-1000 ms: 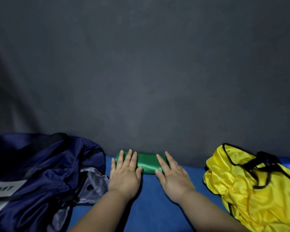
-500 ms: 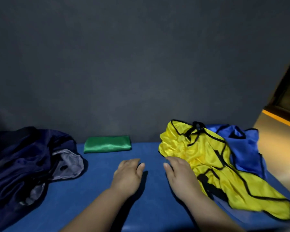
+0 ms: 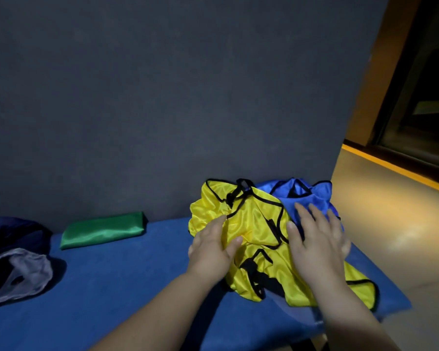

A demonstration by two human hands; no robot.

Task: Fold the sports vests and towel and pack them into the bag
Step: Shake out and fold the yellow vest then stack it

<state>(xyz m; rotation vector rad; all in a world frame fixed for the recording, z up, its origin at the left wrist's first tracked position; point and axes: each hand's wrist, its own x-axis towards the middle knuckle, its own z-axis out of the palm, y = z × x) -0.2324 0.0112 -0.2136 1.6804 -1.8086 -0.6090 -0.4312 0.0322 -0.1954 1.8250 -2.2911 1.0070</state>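
Observation:
A crumpled yellow vest (image 3: 257, 224) with black trim lies at the right of the blue towel-covered bench (image 3: 127, 279). Behind it, a blue vest (image 3: 302, 196) is bunched against the wall. My left hand (image 3: 213, 249) hovers with straight fingers over the yellow vest's left part. My right hand (image 3: 317, 239) is spread flat above where the yellow and blue vests meet. A folded green vest (image 3: 104, 229) rests by the wall at centre left. The dark navy bag (image 3: 13, 254) with grey lining sits at the far left, partly cut off.
A dark grey wall (image 3: 162, 97) rises right behind the bench. The bench ends at the right, where a tan floor (image 3: 390, 224) with a yellow stripe begins. Bare blue surface lies between the bag and the yellow vest.
Both hands left the folded green vest and moved right to the yellow and blue vests. The view swung right, so the bag slid to the left edge.

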